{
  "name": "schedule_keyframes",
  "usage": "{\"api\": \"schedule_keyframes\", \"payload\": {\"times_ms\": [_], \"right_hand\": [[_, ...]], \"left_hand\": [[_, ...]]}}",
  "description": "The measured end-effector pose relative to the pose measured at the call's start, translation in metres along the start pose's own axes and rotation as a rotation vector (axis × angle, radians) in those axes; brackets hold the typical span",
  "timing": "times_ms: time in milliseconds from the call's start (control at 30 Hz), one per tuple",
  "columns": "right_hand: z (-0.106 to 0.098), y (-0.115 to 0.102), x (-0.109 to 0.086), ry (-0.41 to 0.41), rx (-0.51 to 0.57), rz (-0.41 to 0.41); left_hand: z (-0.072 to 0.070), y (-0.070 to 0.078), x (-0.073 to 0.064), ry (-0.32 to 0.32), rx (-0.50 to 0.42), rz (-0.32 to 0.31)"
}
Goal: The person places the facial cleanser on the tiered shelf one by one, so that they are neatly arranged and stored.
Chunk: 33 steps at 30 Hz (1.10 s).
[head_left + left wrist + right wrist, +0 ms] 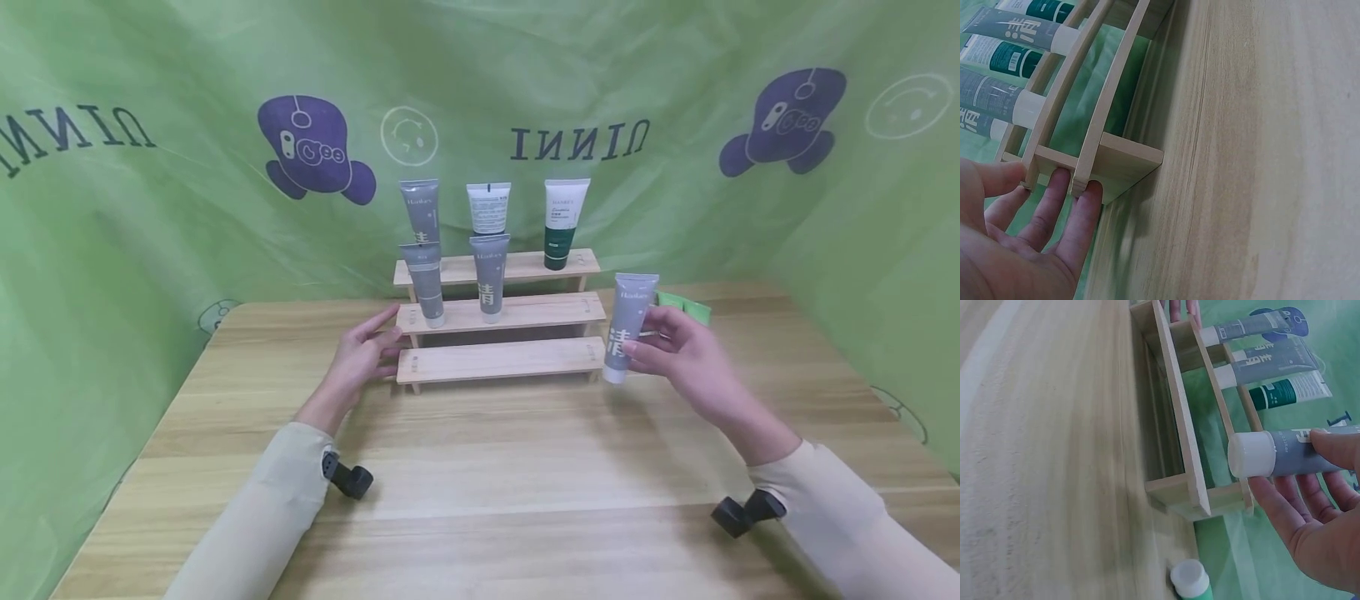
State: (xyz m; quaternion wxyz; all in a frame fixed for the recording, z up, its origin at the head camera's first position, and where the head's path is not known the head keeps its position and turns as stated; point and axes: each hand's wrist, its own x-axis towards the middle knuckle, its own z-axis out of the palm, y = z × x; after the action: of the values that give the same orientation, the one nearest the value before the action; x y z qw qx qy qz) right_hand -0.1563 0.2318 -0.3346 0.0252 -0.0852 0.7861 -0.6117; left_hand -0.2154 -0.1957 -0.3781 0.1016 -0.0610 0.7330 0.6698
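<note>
My right hand (pixel 686 354) holds a grey squeeze tube (pixel 632 321) between thumb and fingers, white cap down, off the right end of a wooden three-step display stand (pixel 498 358). In the right wrist view the tube's white cap (pixel 1251 454) points toward the stand. At the stand's left end, my left hand (pixel 356 358) touches the step ends with its thumb and extended fingers (pixel 1085 219). Two grey tubes, one left (pixel 425 283) and one central (pixel 491 275), stand on the middle step. The front step is bare.
On the back step stand a grey tube (pixel 422 208), a white tube (pixel 488 208) and a white-and-green tube (pixel 564 221). Green tubes (pixel 696 312) are partly hidden behind my right hand. A green curtain (pixel 480 75) hangs behind the wooden table (pixel 480 500).
</note>
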Motion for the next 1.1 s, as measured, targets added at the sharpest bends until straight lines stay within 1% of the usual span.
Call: {"api": "schedule_keyframes", "payload": {"times_ms": [133,333,533,633,867,1100], "right_hand": [[0.007,-0.002,0.009,0.024,-0.026,-0.021],[0.015,-0.002,0.026,0.076,-0.075,-0.051],[0.021,-0.003,0.041,0.094,-0.136,-0.091],[0.024,-0.006,0.049,0.095,-0.133,-0.099],[0.033,-0.014,0.065,0.1,-0.083,-0.109],[0.038,-0.015,0.08,0.112,-0.083,-0.084]], "left_hand": [[0.0,-0.001,0.0,0.0,-0.003,0.001],[0.0,-0.001,0.0,0.017,0.003,-0.004],[0.001,0.0,-0.001,0.016,0.002,-0.003],[0.001,0.0,-0.001,0.009,-0.003,-0.001],[0.0,0.0,-0.001,0.001,-0.008,0.003],[0.0,0.001,-0.001,0.002,-0.006,0.004]]}}
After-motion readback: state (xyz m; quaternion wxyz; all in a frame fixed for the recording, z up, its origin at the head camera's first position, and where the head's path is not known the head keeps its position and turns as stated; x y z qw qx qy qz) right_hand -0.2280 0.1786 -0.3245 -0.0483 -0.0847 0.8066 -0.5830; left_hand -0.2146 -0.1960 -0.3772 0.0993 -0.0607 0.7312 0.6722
